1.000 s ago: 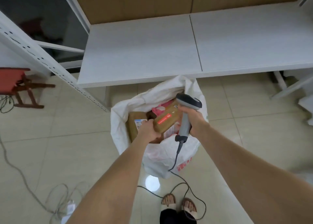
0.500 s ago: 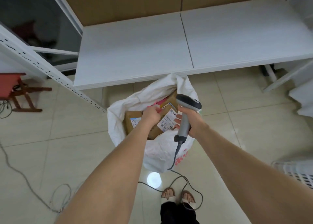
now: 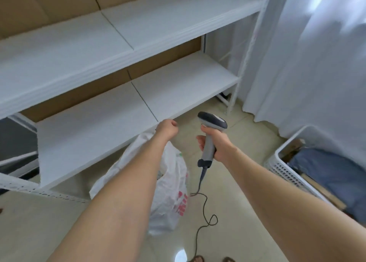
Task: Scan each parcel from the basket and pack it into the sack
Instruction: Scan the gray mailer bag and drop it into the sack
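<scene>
The floor (image 3: 247, 162) has pale, shiny tiles. A white rack stands on it with a lower shelf (image 3: 99, 135) and an upper shelf (image 3: 79, 50), and brown board is at the back of it. A white curtain (image 3: 307, 63) hangs on the right.

The white sack (image 3: 174, 182) sits on the floor just in front of the lower shelf. It has red print on its side. The left arm goes across it and hides its top, so you cannot tell what is inside.

The left hand (image 3: 167, 128) is up above the sack, near the edge of the lower shelf. Its fingers are curled in tight like a fist. Nothing shows in it, and it does not touch the sack.

The right hand (image 3: 217, 145) holds the grey scanner (image 3: 208, 152) by its handle. The fingers and thumb wrap all the way round the handle. The dark head of the scanner sticks up above the hand and points left. The black cable (image 3: 203, 172) hangs down from the handle and lies in a loop on the floor.

The white basket (image 3: 285, 172) stands on the floor at the right, well apart from the sack. A blue soft parcel (image 3: 326, 172) and a brown parcel (image 3: 293, 149) lie in it.
</scene>
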`<action>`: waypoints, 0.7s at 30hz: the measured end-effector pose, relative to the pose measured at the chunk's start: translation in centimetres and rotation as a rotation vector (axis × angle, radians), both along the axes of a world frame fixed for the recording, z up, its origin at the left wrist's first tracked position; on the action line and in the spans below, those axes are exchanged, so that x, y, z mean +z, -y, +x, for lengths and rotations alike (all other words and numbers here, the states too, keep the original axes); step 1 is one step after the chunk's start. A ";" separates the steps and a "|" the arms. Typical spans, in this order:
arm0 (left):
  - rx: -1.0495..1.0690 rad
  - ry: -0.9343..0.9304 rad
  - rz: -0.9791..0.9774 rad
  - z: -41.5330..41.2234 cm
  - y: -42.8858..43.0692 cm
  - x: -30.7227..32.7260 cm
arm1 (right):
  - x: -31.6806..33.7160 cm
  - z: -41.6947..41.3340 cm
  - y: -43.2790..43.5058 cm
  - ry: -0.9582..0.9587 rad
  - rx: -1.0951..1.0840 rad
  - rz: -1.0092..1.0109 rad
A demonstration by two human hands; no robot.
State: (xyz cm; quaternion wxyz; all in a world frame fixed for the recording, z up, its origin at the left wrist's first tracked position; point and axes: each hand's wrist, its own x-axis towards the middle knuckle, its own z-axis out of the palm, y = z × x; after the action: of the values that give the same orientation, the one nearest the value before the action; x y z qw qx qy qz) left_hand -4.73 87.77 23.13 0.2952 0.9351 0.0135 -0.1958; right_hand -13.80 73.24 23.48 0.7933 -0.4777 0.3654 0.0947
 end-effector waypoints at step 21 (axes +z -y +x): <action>-0.406 0.013 -0.041 -13.8 41.7 4.6 | 1.6 -18.9 36.0 0.032 -0.453 0.086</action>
State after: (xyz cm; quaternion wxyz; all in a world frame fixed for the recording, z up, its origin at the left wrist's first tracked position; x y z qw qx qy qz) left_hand -18.53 46.03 27.76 0.2689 0.9135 -0.1814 -0.2457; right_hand -32.66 37.26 25.04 0.8195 -0.3508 0.4465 -0.0781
